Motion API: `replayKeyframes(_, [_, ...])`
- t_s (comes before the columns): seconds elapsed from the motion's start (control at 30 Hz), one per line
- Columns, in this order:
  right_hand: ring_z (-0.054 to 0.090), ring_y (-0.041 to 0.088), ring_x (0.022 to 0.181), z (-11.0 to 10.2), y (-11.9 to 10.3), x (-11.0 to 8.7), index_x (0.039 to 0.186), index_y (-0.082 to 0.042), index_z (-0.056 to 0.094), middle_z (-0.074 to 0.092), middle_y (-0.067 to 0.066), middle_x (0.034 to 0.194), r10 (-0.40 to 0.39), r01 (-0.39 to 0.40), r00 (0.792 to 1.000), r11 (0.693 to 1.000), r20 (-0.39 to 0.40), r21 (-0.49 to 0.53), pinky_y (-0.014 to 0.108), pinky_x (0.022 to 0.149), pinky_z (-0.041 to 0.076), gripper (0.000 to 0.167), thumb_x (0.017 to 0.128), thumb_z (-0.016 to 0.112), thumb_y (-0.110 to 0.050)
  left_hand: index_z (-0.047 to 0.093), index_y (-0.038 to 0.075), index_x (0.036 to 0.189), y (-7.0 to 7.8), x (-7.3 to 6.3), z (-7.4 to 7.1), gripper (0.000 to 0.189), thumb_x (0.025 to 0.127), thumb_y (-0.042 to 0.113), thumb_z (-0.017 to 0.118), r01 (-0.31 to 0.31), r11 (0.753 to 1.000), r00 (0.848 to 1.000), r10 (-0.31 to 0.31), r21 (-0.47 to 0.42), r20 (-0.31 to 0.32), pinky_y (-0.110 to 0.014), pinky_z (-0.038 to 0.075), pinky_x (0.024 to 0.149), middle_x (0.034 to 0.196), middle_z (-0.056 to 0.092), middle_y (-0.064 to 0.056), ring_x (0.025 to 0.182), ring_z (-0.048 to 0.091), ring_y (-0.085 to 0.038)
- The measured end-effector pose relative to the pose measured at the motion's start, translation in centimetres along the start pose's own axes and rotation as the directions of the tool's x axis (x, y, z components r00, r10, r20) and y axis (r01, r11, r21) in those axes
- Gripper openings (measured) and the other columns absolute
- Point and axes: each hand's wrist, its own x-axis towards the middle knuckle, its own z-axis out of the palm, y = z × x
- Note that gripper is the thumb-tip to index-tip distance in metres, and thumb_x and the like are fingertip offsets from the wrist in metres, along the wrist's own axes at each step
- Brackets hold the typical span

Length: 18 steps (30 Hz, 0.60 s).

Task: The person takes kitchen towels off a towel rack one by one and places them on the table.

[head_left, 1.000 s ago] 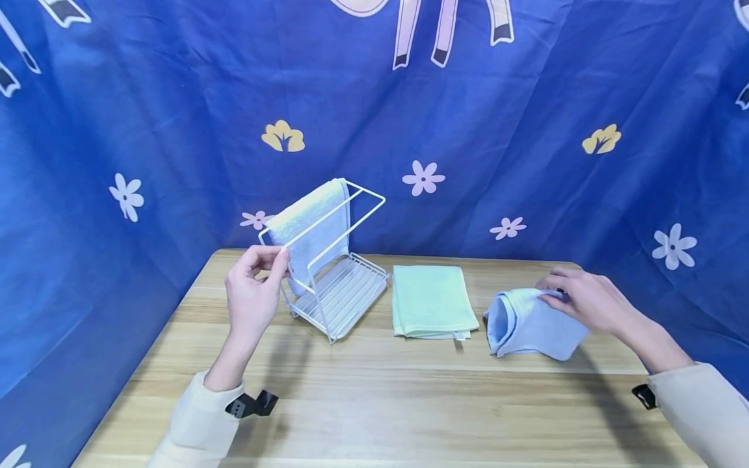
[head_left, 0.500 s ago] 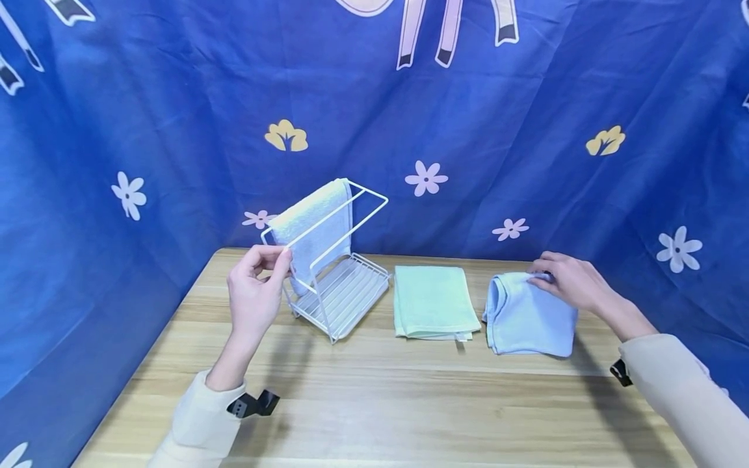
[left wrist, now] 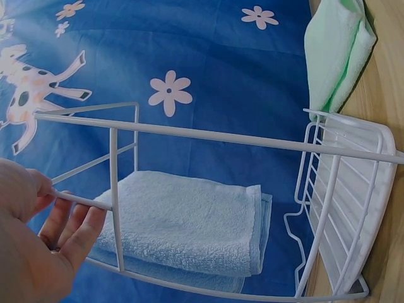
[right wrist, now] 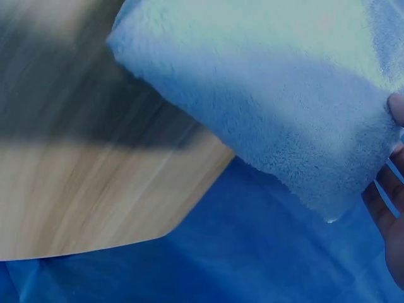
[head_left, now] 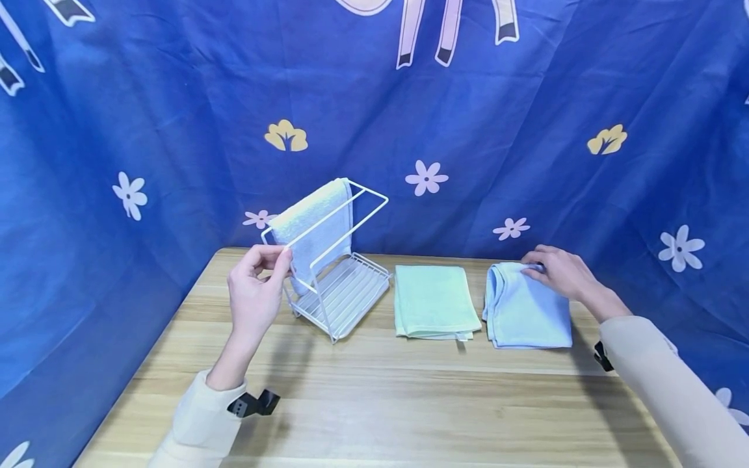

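My left hand (head_left: pixel 257 279) pinches a top bar of the white wire rack (head_left: pixel 333 305) between thumb and fingers. A folded pale blue towel (left wrist: pixel 189 214) hangs over the rack's far bar. On the right, my right hand (head_left: pixel 558 273) pinches the upper edge of a second, folded blue towel (head_left: pixel 526 312). The right wrist view shows that blue towel's fuzzy face up close, with fingertips (right wrist: pixel 396 108) at its edge. Between rack and blue towel, a folded mint green towel (head_left: pixel 435 302) lies flat with a small tag at its front edge.
The wooden table (head_left: pixel 374 403) ends at a blue curtain (head_left: pixel 374 130) with printed flowers, which hangs behind and on both sides. A slatted white tray (left wrist: pixel 353 202) forms the base of the rack. Dark wrist cameras sit at both sleeves.
My right hand has moved back and slightly left along with the blue towel, which has swung flatter and now hangs squarer. The left hand keeps its hold on the rack; the green towel is unmoved.
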Motion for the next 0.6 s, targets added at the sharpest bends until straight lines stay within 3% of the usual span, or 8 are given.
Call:
replayKeyframes(0.2, [0.070,0.036,0.104,1.3,0.5,1.2,0.117,-0.014,0.077,0.073,0.014,0.115,0.024,-0.025,0.999,0.999,0.037,0.021,0.063,0.086,0.059,0.022,0.104,0.068,-0.030,0.076,-0.005,0.101,0.0,0.0,0.0,0.013,0.099,0.007,0.073,-0.001,1.000,1.000,0.001,-0.004,-0.001,-0.011,0.061,0.061,0.078,0.072,0.015,0.067,0.068,-0.001])
replayKeyframes(0.37, [0.070,0.037,0.101,2.2,0.6,2.3,0.115,-0.013,0.077,0.073,0.015,0.112,0.020,-0.021,0.999,1.000,0.039,0.018,0.063,0.082,0.059,0.021,0.102,0.070,-0.028,0.075,-0.006,0.102,0.0,0.0,0.0,0.012,0.099,0.006,0.073,-0.002,1.000,1.000,0.002,-0.008,-0.004,-0.013,0.063,0.063,0.079,0.073,0.012,0.067,0.068,-0.001])
replayKeyframes(0.6, [0.070,0.041,0.108,3.4,0.9,3.1,0.117,-0.013,0.076,0.073,0.016,0.119,0.082,-0.085,0.992,0.996,0.100,0.029,0.066,0.087,0.058,0.022,0.101,0.071,-0.027,0.075,-0.006,0.102,0.0,0.0,0.0,0.013,0.099,0.006,0.073,-0.003,1.000,1.000,0.003,-0.008,-0.002,-0.016,0.065,0.064,0.079,0.071,0.016,0.068,0.069,-0.002])
